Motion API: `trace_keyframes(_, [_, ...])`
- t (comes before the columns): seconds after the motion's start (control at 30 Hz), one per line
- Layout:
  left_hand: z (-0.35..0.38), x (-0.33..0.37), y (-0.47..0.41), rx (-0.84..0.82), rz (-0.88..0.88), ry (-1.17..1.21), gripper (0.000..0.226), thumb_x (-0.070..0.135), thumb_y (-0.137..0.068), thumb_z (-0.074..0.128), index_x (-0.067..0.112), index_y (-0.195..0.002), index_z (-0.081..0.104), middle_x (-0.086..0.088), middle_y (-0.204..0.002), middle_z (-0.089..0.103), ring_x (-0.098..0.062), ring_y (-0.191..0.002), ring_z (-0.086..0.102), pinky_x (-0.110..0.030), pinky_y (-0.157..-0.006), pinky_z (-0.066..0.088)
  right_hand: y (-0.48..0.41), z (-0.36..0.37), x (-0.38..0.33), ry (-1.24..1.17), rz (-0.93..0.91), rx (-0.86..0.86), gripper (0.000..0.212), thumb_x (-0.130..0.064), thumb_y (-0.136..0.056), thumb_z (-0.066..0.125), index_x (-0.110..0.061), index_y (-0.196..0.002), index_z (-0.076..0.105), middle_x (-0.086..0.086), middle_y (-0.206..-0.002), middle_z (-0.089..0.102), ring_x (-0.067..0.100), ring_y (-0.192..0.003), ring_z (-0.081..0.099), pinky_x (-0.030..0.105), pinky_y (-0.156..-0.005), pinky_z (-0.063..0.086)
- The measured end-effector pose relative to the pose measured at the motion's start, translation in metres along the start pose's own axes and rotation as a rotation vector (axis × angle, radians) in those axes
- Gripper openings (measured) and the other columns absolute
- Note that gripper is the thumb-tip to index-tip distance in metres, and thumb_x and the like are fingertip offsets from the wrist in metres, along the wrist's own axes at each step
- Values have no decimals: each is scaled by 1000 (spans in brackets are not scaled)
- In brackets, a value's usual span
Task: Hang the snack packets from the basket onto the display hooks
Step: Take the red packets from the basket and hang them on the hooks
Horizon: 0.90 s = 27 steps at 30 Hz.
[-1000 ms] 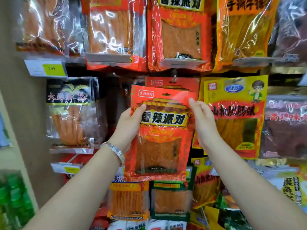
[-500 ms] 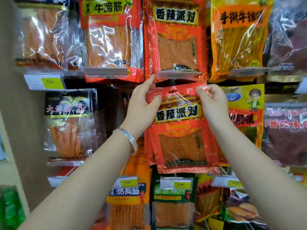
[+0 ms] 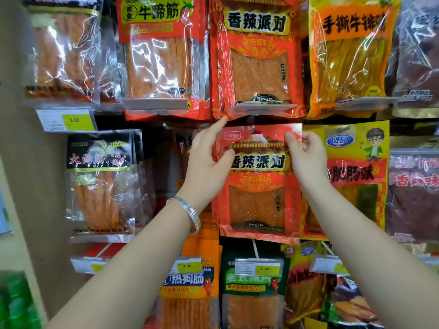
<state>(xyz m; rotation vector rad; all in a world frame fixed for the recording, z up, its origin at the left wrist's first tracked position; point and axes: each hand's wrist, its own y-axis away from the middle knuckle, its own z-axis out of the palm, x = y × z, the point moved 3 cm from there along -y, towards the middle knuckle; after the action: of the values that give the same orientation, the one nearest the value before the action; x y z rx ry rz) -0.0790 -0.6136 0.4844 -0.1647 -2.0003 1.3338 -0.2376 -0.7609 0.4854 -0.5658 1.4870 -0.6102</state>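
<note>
Red snack packet (image 3: 257,186) — long axis vertical, hanging below both grips | left hand (image 3: 209,167) pinching top-left corner | right hand (image 3: 306,155) pinching top-right corner | hook between grips — not clearly visible

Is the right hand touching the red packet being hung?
Touching. The head view shows the right hand pinching the top right corner of the red packet, fingertips overlapping its edge.
</note>
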Motion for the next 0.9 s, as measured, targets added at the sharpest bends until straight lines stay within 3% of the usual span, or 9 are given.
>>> trace_keyframes(0.07, [5, -16, 15, 5, -35, 5, 61, 20, -85, 53, 46, -136, 33, 22, -127, 40, 5, -124, 38, -24, -107, 32, 14, -1, 7, 18, -13, 21, 37, -35, -89, 61, -18, -120, 47, -9, -101, 49, 11, -92, 49, 19, -76, 38])
trace_keyframes(0.13, [10, -33, 30, -22, -47, -28, 59, 19, -84, 53, 43, -135, 36, 22, -128, 42, 5, -124, 38, -21, -108, 32, 32, -3, 12, 157, -157, 71, 59, -21, -86, 66, -10, -136, 38, 5, -124, 48, 20, -108, 49, 30, -93, 41])
trace_keyframes(0.2, [14, -52, 42, -107, -18, -150, 53, 21, -83, 52, 37, -132, 43, 17, -133, 44, -1, -129, 36, -29, -112, 29, 56, -1, 17, 380, -361, 80, 66, -13, -82, 67, -7, -140, 36, 16, -138, 42, 28, -125, 39, 38, -106, 31])
trace_keyframes(0.27, [17, -70, 51, -222, -29, -269, 53, 22, -84, 53, 31, -135, 46, 5, -145, 38, -11, -137, 29, -38, -115, 25, 77, 5, 29, 554, -524, -9, 66, -10, -80, 69, -7, -139, 41, 18, -143, 40, 32, -132, 36, 41, -109, 29])
trace_keyframes(0.33, [19, -85, 58, -309, -18, -364, 55, 23, -85, 55, 30, -138, 42, 4, -153, 25, -17, -142, 19, -38, -116, 18, 91, 14, 43, 671, -617, -134, 68, -12, -78, 72, -8, -140, 42, 18, -148, 36, 34, -138, 32, 42, -107, 28])
trace_keyframes(0.43, [25, -100, 61, -419, 23, -480, 64, 27, -86, 56, 32, -144, 31, 4, -158, 6, -21, -145, 5, -38, -117, 14, 91, 26, 59, 787, -609, -248, 74, -20, -78, 73, -8, -143, 38, 20, -152, 27, 37, -140, 24, 45, -105, 32])
trace_keyframes(0.6, [38, -126, 52, -544, 17, -679, 78, 35, -85, 57, 32, -149, 13, 7, -152, -22, -26, -145, -8, -52, -115, 16, 62, 49, 79, 1009, -533, -368, 81, -27, -82, 69, -14, -149, 24, 18, -157, 13, 36, -144, 18, 45, -107, 34])
trace_keyframes(0.77, [50, -159, 33, -619, -41, -723, 85, 37, -84, 58, 37, -148, 2, 3, -155, -23, -24, -144, -12, -54, -114, 17, 33, 79, 98, 1133, -417, -448, 83, -30, -89, 59, -18, -152, 5, 14, -159, -2, 30, -147, 4, 41, -111, 30])
trace_keyframes(0.9, [61, -173, 15, -707, -100, -741, 87, 41, -85, 57, 35, -148, -1, 1, -154, -25, -25, -144, -12, -52, -114, 19, 18, 94, 101, 1176, -334, -502, 79, -17, -92, 51, -18, -151, -1, 13, -159, -11, 29, -147, 0, 40, -111, 28])
